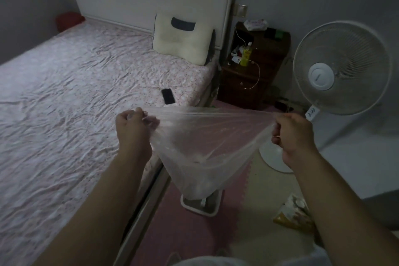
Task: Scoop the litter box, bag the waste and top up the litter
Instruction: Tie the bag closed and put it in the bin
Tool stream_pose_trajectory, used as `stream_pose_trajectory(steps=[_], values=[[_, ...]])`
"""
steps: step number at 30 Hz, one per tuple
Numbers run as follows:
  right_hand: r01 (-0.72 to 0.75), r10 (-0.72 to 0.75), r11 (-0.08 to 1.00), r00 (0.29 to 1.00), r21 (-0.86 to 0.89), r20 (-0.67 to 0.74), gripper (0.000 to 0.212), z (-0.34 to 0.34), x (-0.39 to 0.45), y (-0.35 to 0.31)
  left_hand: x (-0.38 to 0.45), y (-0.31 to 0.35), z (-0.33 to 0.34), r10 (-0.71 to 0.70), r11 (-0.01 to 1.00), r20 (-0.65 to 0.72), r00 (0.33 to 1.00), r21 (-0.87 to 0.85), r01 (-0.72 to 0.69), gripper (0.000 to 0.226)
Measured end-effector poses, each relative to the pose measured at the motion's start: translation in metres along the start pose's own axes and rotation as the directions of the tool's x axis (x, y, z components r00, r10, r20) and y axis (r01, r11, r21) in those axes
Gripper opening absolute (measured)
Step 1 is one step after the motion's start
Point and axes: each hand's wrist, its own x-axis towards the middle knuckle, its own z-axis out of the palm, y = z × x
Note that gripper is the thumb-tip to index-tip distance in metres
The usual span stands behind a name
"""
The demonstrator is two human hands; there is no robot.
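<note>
Head view: both hands, left point(131, 127) and right point(290, 134), grip and stretch the thin clear plastic bag point(200, 149) holding pale clumps; bagging looks nearly done, topping-up apparently remains.

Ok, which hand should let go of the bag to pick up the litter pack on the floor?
Right, probably. The right hand hangs on the same side as the litter pack; the left hand grips the bag over by the bed.

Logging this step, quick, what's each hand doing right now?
Left hand: grips one top edge of the plastic bag.
Right hand: grips the opposite edge, pulling it taut.
</note>
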Motion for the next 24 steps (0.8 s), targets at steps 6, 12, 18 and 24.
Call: stream_pose_trajectory(steps=[6, 12, 18, 24], values=[[-0.025, 0.020, 0.998, 0.996, 0.054, 0.086, 0.022, 0.006, -0.007, -0.004, -0.010, 0.008, 0.009, -0.034, 0.999, 0.098, 0.995, -0.019, 0.036, 0.013], [-0.042, 0.028, 0.997, 0.979, 0.067, 0.204, 0.033, 0.021, -0.025, -0.011, -0.049, 0.033, 0.041, -0.187, 0.977, 0.311, 0.932, -0.039, 0.209, 0.019], [0.178, -0.092, 0.975, 0.868, -0.132, 0.488, 0.021, 0.042, -0.047, -0.022, -0.093, 0.022, 0.064, -0.069, 0.970, 0.605, 0.794, 0.228, -0.089, 0.010], [0.188, -0.125, 0.980, 0.826, -0.060, 0.550, 0.017, 0.043, -0.064, -0.036, -0.108, 0.015, 0.064, -0.062, 0.949, 0.642, 0.764, 0.276, -0.155, 0.020]])
